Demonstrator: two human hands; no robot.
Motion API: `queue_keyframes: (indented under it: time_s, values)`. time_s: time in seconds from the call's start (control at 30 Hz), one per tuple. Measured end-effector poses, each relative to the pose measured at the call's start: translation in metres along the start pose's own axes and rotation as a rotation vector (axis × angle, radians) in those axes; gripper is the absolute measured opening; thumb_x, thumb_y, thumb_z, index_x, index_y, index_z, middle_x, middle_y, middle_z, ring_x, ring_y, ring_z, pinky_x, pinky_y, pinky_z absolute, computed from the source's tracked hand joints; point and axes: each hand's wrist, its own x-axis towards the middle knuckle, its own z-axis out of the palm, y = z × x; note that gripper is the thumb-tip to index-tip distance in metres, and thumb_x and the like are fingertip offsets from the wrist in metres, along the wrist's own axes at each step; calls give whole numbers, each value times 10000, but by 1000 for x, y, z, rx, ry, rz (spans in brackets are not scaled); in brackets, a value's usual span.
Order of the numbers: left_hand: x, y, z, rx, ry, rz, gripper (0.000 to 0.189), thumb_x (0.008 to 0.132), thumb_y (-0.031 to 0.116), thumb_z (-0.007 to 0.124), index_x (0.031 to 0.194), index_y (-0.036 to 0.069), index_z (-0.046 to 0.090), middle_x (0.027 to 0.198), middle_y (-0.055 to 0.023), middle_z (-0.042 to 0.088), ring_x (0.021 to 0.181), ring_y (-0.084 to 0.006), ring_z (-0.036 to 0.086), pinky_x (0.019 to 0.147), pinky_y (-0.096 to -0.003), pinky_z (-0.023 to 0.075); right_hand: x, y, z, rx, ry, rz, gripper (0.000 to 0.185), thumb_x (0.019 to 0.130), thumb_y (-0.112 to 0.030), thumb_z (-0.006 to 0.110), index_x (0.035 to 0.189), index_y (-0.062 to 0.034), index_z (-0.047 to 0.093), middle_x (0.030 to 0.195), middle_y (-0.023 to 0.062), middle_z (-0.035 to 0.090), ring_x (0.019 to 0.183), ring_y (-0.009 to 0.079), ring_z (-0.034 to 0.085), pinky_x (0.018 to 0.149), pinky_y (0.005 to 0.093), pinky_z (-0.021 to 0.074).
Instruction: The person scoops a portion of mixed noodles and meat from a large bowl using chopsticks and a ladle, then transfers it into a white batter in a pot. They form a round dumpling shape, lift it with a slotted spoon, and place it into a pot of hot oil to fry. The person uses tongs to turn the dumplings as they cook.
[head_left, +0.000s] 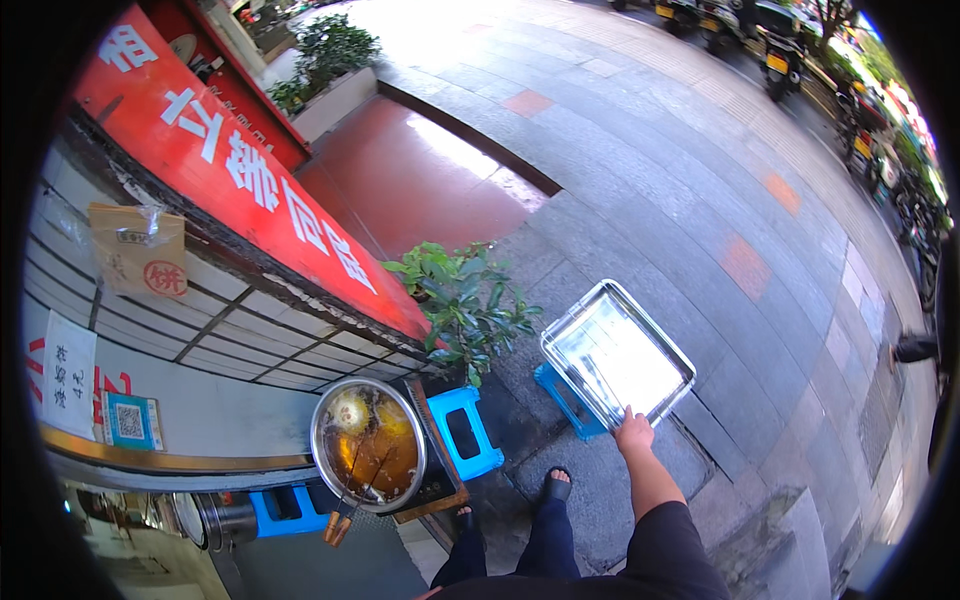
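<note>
My right hand (636, 431) grips the near corner of a shiny rectangular metal tray (619, 352), with the index finger laid over its rim. The tray rests on a blue plastic stool (559, 401) and juts past it on the right. My left hand is out of view. To my left, a round steel pot (316, 442) holds brown, bubbling oil (375, 450). A pale round piece of food (349, 412) floats in it, with a yellowish one beside it. Two tools with wooden handles (337, 529) lean over the pot's near rim.
Another blue stool (466, 433) stands between pot and tray, beside a leafy potted plant (476, 304). A metal container (217, 521) sits at lower left. Paper bags (139, 251) hang on the tiled wall under a red sign (247, 172). A passer-by's leg (915, 348) shows far right.
</note>
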Motion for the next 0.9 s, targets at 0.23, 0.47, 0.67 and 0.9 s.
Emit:
queue_keyframes:
  time_s: [0.23, 0.47, 0.67, 0.9]
  values:
    - [-53, -108, -11, -300, 352, -267, 477, 1003, 427, 423, 1194, 28, 603, 1111, -112, 619, 996, -200, 564, 876, -330, 436, 10, 8, 12, -43, 61, -47, 630, 835, -353, 631, 1397, -155, 429, 1117, 159, 625, 1049, 314, 615, 867, 435, 506]
    - [-44, -126, -30, 379, 769, -276, 397, 966, 393, 499, 1052, 52, 684, 963, -120, 685, 877, -263, 655, 759, -367, 504, -33, 10, 3, 66, 291, -167, 487, 856, -309, 575, 1301, -127, 493, 1144, 155, 591, 1011, 355, 607, 829, 460, 506]
    - [-23, -88, -104, 972, 1155, 157, 311, 850, 274, 652, 1090, 77, 655, 1097, -118, 643, 1011, -320, 609, 844, -416, 498, -124, -12, -5, 245, 265, -86, 411, 910, -383, 548, 1162, -59, 534, 971, 182, 669, 931, 386, 630, 796, 486, 483]
    - [-46, -124, -202, 1130, 1243, 277, 287, 804, 282, 697, 1001, 79, 648, 985, -78, 632, 945, -291, 600, 808, -417, 494, -283, -100, 26, 949, -90, -148, 309, 958, -322, 554, 1119, -58, 545, 834, 49, 640, 546, 119, 566, 473, 259, 444]
